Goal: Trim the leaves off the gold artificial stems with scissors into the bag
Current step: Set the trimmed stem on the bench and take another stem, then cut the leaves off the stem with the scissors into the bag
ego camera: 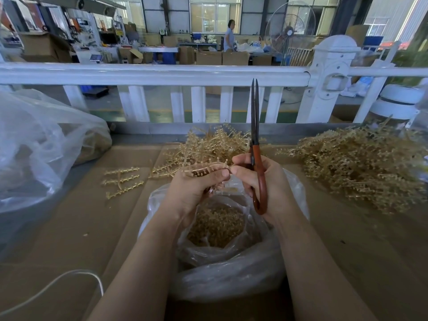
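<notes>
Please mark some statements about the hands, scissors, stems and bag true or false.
1. The right hand holds the scissors with blades pointing up. True.
2. The blades are cutting a stem. False: they stand clear, nearly closed.
3. The left hand holds a gold stem above the bag. True.
4. The bag is empty. False: gold trimmings lie in it.
5. A stem pile lies right of the hands. True.

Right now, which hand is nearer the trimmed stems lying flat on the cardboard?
Left. The left hand is just right of the trimmed stems; the right hand, holding the scissors, is farther right.
</notes>
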